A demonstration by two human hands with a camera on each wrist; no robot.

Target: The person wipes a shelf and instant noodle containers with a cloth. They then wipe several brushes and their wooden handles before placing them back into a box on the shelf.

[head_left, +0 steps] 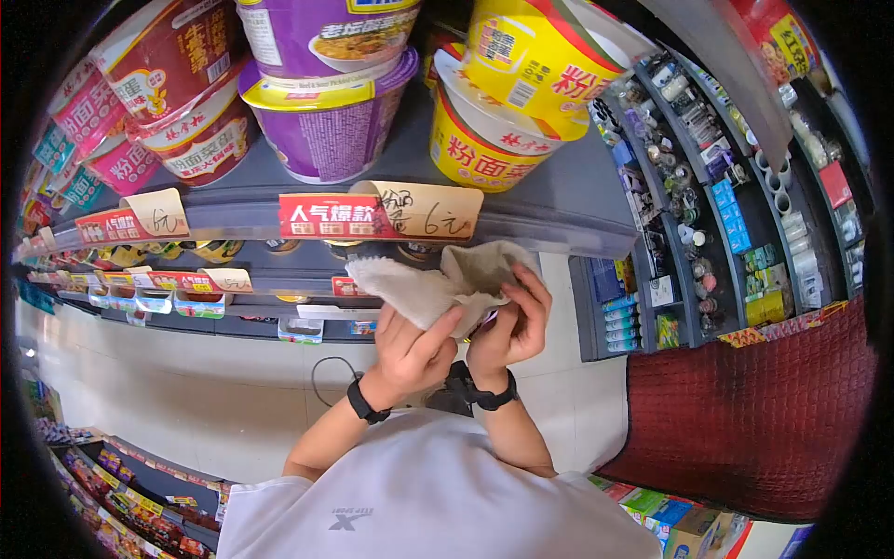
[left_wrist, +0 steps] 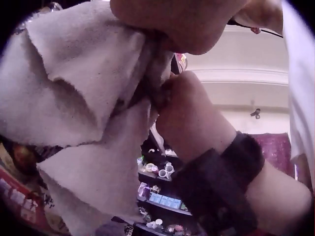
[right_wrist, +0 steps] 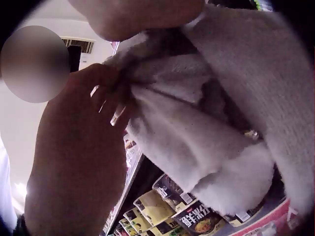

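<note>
A greyish-white cloth (head_left: 400, 287) is bunched between both hands in front of a shelf edge. My left hand (head_left: 410, 352) pinches its lower side, thumb and forefinger together on the fabric. On the other side my right hand (head_left: 512, 326) grips a fold, with the fingers bent over the cloth's edge. In the left wrist view the cloth (left_wrist: 74, 83) hangs in loose layers. The right wrist view shows its gathered folds (right_wrist: 192, 132) spreading out from the fingers. The fingertips are partly hidden by the fabric.
Purple noodle tubs (head_left: 321, 126) and yellow tubs (head_left: 494, 149) stand stacked on the shelf just beyond the hands. Price tags (head_left: 382, 214) line its front edge. Shelves of small goods (head_left: 726, 205) stand at the right, above a dark red quilted cover (head_left: 745, 419).
</note>
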